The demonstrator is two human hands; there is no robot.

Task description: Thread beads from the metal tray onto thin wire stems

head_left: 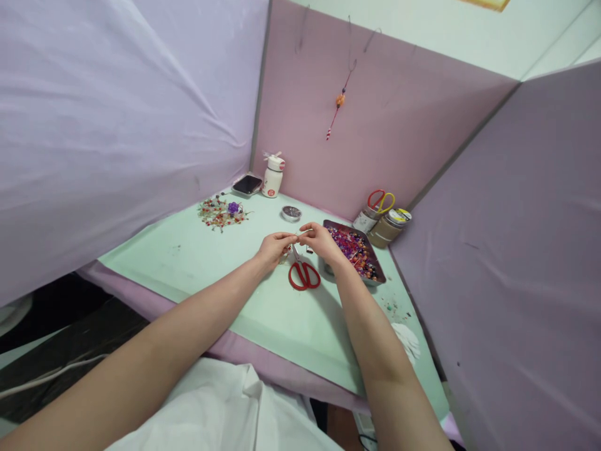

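Note:
My left hand [273, 249] and my right hand [318, 240] meet fingertip to fingertip above the middle of the pale green table [197, 269]. Both are closed in a pinch on something too small to make out. Just below them lie scissors with red handles [304, 275], their blades pointing up toward the fingers. Right of my right hand, partly behind it, is a dark tray [382, 275] of purple, red and orange beads [354, 249]. Beyond the hands sits a small round container [291, 213].
At the back left are beaded strands [220, 214], a phone [247, 184] and a white bottle [273, 176]. Two jars [389, 229], [366, 222] and red-and-yellow-handled scissors [380, 201] stand at the back right. A white glove [406, 341] lies near the right edge. A beaded cord [340, 100] hangs against the pink wall.

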